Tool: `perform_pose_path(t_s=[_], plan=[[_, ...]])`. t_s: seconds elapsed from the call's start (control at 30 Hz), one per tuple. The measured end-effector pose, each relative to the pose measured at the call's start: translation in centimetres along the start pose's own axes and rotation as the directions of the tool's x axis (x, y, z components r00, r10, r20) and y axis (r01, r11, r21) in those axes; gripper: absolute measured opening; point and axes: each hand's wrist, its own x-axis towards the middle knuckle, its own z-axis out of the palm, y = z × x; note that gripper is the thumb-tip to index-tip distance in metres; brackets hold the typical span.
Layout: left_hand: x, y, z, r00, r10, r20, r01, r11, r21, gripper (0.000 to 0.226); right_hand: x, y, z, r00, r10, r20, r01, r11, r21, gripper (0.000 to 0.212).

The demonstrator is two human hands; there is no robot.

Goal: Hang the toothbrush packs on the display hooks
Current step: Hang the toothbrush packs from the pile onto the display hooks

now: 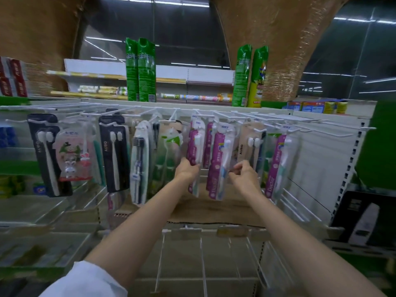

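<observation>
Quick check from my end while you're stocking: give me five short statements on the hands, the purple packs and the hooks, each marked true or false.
1. The left hand grips a purple toothbrush pack. True.
2. The right hand hangs idle, away from the display. False: its fingers pinch at the edge of a second purple pack at the display.
3. Every hook on the rack is full. False: the white hooks at the far right carry nothing.
4. Black AUBO packs hang to the left of the hands. True.
5. The tall green packages hang from hooks. False: they stand on the top shelf above the rack.
</observation>
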Motion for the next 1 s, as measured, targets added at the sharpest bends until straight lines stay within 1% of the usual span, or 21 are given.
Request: perform_pose_path(t_s=[0.1, 0.17, 0.3, 0.43, 0.53, 0.67, 0.83, 0.9, 1.0], plan=[[0.3, -0.4, 0.6, 1.0, 0.014, 0.022, -0.014, 1.0, -0.018, 0.046, 0.4, 0.8, -0.6, 0.999, -0.013, 0.044, 0.01, 0.998, 0.062, 0.021], [0.4, -0.7, 0.8, 1.0, 0.009, 0.011, -0.008, 0.999, -0.042, 0.048, 0.5, 0.8, -0.7, 0.996, 0.0, 0.088, -0.008, 0.996, 0.086, 0.03], [-0.1, -0.9, 1.2, 1.0, 0.002, -0.001, -0.002, 0.995, -0.095, 0.042, 0.7, 0.5, 0.0, 0.984, 0.041, 0.172, -0.061, 0.992, 0.112, 0.045], [-0.7, -1.2, 0.7, 0.999, 0.037, -0.021, -0.038, 0.998, -0.054, 0.043, 1.2, 0.1, 0.9, 0.989, 0.038, 0.145, -0.044, 0.998, 0.039, 0.041], [-0.7, -1.8, -0.4, 1.0, 0.015, -0.022, -0.016, 0.999, -0.052, 0.042, 1.5, 0.4, 1.2, 0.989, 0.01, 0.15, -0.012, 1.0, 0.014, 0.032], [-0.6, -2.1, -1.3, 1.0, 0.001, -0.026, -0.002, 0.999, -0.045, 0.047, 1.9, 0.9, 0.3, 0.989, 0.029, 0.148, -0.027, 0.999, -0.017, 0.033], [-0.6, -1.7, -1.1, 0.999, -0.04, -0.034, 0.038, 0.998, -0.05, 0.047, 2.7, 1.5, -0.9, 0.992, 0.024, 0.121, -0.018, 0.998, -0.054, 0.027], [-0.5, -1.7, -0.8, 0.999, -0.047, -0.011, 0.047, 0.997, -0.055, 0.047, 2.8, 1.6, -1.1, 0.988, 0.028, 0.152, -0.022, 0.999, -0.043, 0.029], [-0.4, -1.6, -0.2, 0.996, -0.06, 0.059, 0.068, 0.987, -0.145, 0.046, 2.8, 1.5, -0.8, 0.961, 0.039, 0.273, -0.058, 0.997, 0.059, 0.037]])
